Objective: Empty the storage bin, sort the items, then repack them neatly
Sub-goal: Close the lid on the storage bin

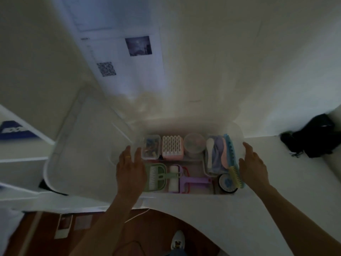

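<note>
Clear plastic storage bin [186, 126] on the white bench [276, 191], packed in rows with a pink brush block [172, 147], green dustpan [156, 177] and purple roller [186, 181]; left hand [130, 168] and right hand [252, 166], fingers straight, apparently touch its side walls.

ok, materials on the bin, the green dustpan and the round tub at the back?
Storage bin: looks like clear, slightly frosted plastic; the contents show through its walls. Green dustpan: pastel moulded plastic by its look, matte, with white bristles of unclear fibre. Round tub: translucent, probably plastic; coloured contents show blurrily through. The dim, soft picture leaves the finishes open.
</note>
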The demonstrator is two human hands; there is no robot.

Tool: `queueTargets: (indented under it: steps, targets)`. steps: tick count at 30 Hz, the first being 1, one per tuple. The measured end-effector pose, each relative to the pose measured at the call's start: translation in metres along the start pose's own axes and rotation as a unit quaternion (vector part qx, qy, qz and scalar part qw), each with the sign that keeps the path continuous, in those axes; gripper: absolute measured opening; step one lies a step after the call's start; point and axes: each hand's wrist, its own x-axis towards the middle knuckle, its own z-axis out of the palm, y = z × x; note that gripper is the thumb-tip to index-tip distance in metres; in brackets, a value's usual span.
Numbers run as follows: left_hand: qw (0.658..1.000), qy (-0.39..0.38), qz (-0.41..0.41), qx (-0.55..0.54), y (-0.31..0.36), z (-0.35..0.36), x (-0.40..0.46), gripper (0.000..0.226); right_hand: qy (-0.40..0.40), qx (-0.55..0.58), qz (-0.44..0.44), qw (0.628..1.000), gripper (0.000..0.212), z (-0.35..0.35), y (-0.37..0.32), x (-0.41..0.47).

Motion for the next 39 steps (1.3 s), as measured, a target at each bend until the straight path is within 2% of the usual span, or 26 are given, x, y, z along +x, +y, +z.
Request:
queueTargets:
  steps: [3, 6, 11, 14, 16, 19, 21, 22, 26, 32, 36, 39]
  targets:
    - [0.998, -0.068, -0.010, -0.004, -0.010, 0.008, 0.002, 0.058, 0.008, 0.012, 0.002, 1.000, 0.070, 0.006, 0.005, -0.003]
    - [0.994, -0.088, -0.029, -0.059, -0.009, 0.009, 0.000, 0.062, 0.031, 0.000, -0.007, 0.999, 0.070, 0.012, 0.008, -0.003]
    - [0.991, -0.044, -0.042, -0.122, -0.010, 0.010, 0.002, 0.069, 0.038, -0.020, -0.029, 0.999, 0.077, 0.015, 0.014, -0.002]
    - [0.996, -0.017, -0.028, -0.078, -0.015, 0.010, 0.000, 0.064, 0.044, -0.022, -0.029, 0.998, 0.079, 0.015, 0.020, -0.004]
    - [0.999, 0.026, 0.011, -0.027, -0.016, -0.001, 0.001, 0.054, 0.050, -0.023, -0.020, 0.998, 0.080, 0.016, 0.026, -0.008]
    - [0.981, 0.172, 0.079, 0.043, -0.013, -0.045, 0.005, 0.039, 0.057, -0.029, -0.006, 0.998, 0.080, 0.012, 0.034, -0.011]
    - [0.960, 0.253, 0.081, 0.088, -0.018, -0.084, 0.006, 0.039, 0.055, -0.034, 0.000, 0.998, 0.080, 0.010, 0.041, -0.013]
    - [0.955, 0.268, 0.062, 0.110, -0.021, -0.102, 0.009, 0.041, 0.056, -0.037, 0.002, 0.998, 0.081, 0.009, 0.045, -0.014]
    - [0.955, 0.210, -0.033, 0.207, -0.039, -0.142, 0.017, 0.048, 0.061, -0.038, 0.002, 0.997, 0.083, 0.002, 0.062, -0.015]
    - [0.960, 0.113, -0.064, 0.247, -0.019, -0.159, 0.030, 0.053, 0.077, -0.046, 0.013, 0.996, 0.076, -0.010, 0.083, -0.017]
    - [0.960, 0.086, -0.058, 0.260, 0.006, -0.177, 0.036, 0.033, 0.082, -0.054, 0.010, 0.995, 0.074, -0.016, 0.096, -0.017]
    - [0.966, 0.044, -0.048, 0.250, 0.029, -0.185, 0.032, 0.040, 0.085, -0.054, 0.015, 0.995, 0.070, -0.022, 0.103, -0.018]
